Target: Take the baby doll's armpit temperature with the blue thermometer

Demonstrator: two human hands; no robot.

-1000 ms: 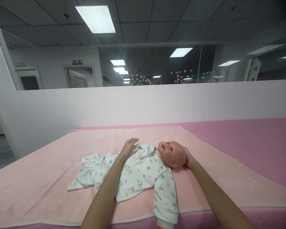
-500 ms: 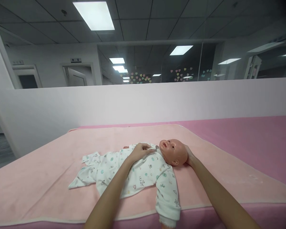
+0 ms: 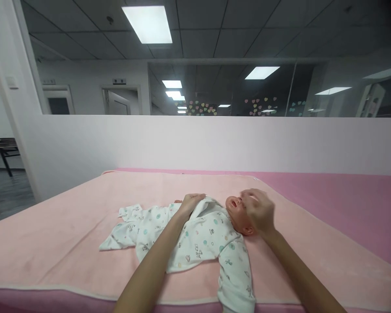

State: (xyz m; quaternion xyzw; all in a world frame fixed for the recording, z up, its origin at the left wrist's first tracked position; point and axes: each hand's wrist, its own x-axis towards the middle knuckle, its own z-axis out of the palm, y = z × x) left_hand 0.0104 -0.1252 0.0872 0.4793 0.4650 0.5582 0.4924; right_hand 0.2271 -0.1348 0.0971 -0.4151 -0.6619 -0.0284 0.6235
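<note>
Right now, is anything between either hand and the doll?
Nothing visible. The left hand grips the onesie at the chest; the right hand hovers, blurred, over the doll's head.

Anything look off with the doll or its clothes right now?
The romper on the baby doll gapes open: its front flap is folded back at the chest, under the left hand. The near sleeve sprawls askew over the edge of the pink blanket. The right hand partly covers its face.

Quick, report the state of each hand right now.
Left hand: closed on the collar flap of the printed romper.
Right hand: blurred over the doll's head; its grip cannot be told.
</note>
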